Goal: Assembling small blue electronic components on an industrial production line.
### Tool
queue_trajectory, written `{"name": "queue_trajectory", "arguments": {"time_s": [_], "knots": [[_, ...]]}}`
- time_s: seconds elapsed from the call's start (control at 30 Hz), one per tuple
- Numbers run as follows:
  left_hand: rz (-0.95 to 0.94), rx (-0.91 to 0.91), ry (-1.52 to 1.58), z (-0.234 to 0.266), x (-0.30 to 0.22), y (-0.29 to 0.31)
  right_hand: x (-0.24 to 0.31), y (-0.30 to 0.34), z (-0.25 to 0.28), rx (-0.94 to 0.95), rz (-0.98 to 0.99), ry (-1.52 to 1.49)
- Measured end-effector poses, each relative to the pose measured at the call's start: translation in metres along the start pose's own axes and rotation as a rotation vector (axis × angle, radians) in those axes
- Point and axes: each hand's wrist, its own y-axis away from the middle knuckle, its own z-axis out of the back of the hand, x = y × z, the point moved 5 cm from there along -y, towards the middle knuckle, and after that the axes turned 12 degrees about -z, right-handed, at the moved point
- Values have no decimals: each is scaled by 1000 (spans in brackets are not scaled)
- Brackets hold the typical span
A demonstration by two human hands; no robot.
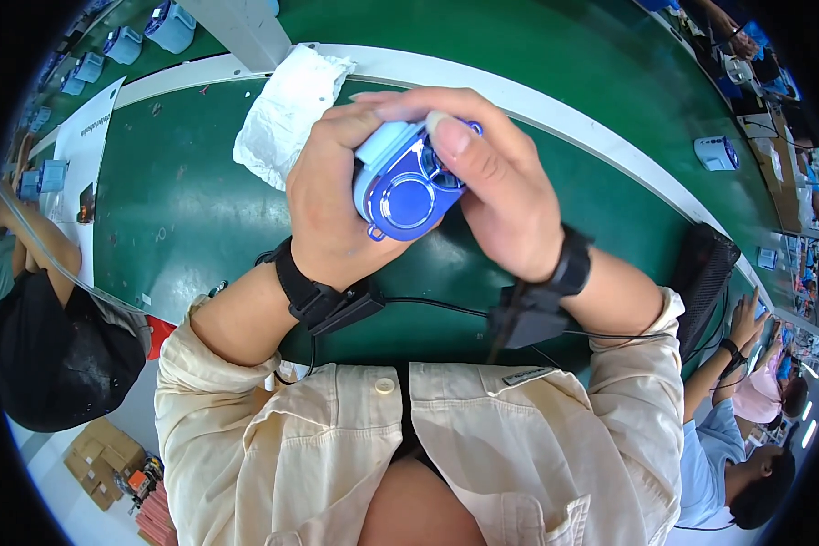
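Both hands hold a two-tone blue plastic device [406, 201] above the green worktop. It has a light blue body, a darker glossy blue face with a large round disc, and a small loop at its lower edge. My left hand [323, 200] wraps round its left side and underside. My right hand [510, 187] grips its far right side, with the thumb bent over a dark recess in the face. Some right fingers are hidden behind the device. Beyond the left hand lies a crumpled white plastic bag [289, 109].
A green worktop [182, 209] with a pale raised rim spreads before me. A black mesh case [705, 264] lies at the right edge. Similar blue units [717, 153] stand farther off. Co-workers sit on both sides. Black cables run between the bands on my wrists.
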Motion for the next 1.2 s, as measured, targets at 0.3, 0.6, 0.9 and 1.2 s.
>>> {"name": "queue_trajectory", "arguments": {"time_s": [0.3, 0.6, 0.9, 1.2], "knots": [[-50, -93, 31, 3, 0, 3, 3, -2, -4, 37, -16, -4], [9, -58, 74, 1, 6, 7, -2, -3, 1, -27, 142, 140], [46, -120, 39, -4, 17, 5, -6, -7, 4, -168, 120, 6], [-3, -73, 32, 0, 8, 4, 4, -4, 3, 53, -59, -34]]}}
